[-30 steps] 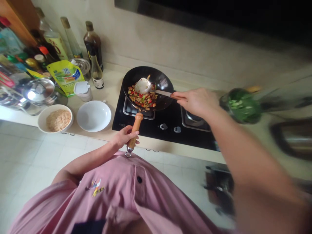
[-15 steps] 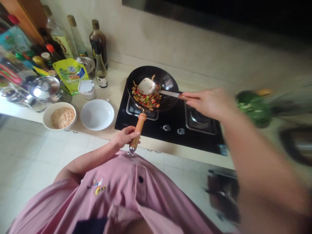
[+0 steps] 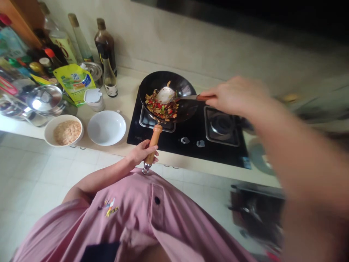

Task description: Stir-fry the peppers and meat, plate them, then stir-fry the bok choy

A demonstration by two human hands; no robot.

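My left hand [image 3: 144, 152] is wrapped round the wooden handle of a black wok [image 3: 187, 85], which sits on the left burner. Chopped food with red and green bits [image 3: 160, 109] lies in the left part of the wok. My right hand [image 3: 237, 96] grips the brown handle of a spatula [image 3: 188, 97] from the wok's right side. The spatula's pale, broad head is down at the food, with its back partly showing. Some of my right fingers are hidden behind the hand.
A white bowl of pale, lumpy food [image 3: 68, 131] and a white dish [image 3: 107, 128] stand left of the stove [image 3: 174, 145]. Behind them are a lidded jar [image 3: 94, 100], a yellow-green pouch [image 3: 73, 82] and several bottles [image 3: 105, 40]. The right burner [image 3: 221, 125] bears no pan.
My right hand has risen and the spatula handle has swung up slightly at its outer end. Its head has turned and shifted within the food. My left hand keeps its hold.
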